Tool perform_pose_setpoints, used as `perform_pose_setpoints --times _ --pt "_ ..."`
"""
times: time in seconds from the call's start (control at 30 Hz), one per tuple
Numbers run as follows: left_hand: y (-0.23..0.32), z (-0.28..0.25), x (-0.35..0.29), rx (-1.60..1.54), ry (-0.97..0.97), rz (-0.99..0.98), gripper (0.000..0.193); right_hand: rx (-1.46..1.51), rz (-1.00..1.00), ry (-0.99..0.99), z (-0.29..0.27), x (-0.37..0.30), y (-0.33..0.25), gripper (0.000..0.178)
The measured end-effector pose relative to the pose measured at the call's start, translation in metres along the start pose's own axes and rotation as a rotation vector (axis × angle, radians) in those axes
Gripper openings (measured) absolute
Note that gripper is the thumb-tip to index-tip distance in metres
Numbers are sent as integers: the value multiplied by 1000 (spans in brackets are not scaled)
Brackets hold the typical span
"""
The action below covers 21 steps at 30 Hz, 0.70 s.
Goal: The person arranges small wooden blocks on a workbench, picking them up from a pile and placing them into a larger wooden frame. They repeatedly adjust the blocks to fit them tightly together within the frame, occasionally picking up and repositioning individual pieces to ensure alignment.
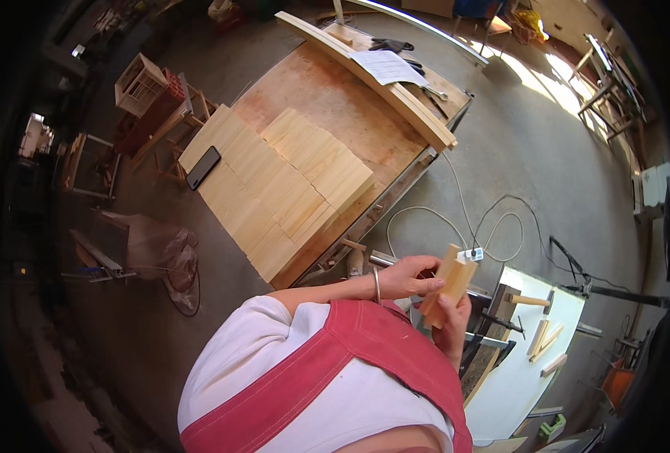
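Short light wooden blocks [458,273], seemingly a small bundle of strips, are held upright in front of my body. My right hand [453,325] wraps round the lower end with its thumb against the wood. From the left comes my left hand [412,277], a bangle on its wrist; its fingers close on the side of the same blocks, and the far fingertips are partly hidden. To the right of the hands stands a white-topped bench [527,385] with loose wooden strips [548,341] and a hammer [530,300].
Ahead, a wooden worktable [271,87] carries rows of pale boards [274,177], a phone [203,167], long timber [403,102] and a paper sheet [389,67]. A power strip [469,255] with looping cables lies on the floor. Plastic sheeting [165,245] is at left.
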<state>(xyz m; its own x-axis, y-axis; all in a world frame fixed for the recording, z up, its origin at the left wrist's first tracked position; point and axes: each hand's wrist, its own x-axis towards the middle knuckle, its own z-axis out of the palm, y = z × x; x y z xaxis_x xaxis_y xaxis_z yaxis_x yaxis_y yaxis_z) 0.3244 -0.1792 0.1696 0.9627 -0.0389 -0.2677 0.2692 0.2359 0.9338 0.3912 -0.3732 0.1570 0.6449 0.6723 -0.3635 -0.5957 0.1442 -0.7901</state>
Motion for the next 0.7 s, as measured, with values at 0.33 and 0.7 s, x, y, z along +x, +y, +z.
perform_pose_setpoints --times 0.33,0.7 --pt "3 -178 -75 -185 680 151 26 -456 93 1 121 80 34 33" --pt "38 -568 -81 1049 978 -413 30 -388 154 166 153 118 43 35"
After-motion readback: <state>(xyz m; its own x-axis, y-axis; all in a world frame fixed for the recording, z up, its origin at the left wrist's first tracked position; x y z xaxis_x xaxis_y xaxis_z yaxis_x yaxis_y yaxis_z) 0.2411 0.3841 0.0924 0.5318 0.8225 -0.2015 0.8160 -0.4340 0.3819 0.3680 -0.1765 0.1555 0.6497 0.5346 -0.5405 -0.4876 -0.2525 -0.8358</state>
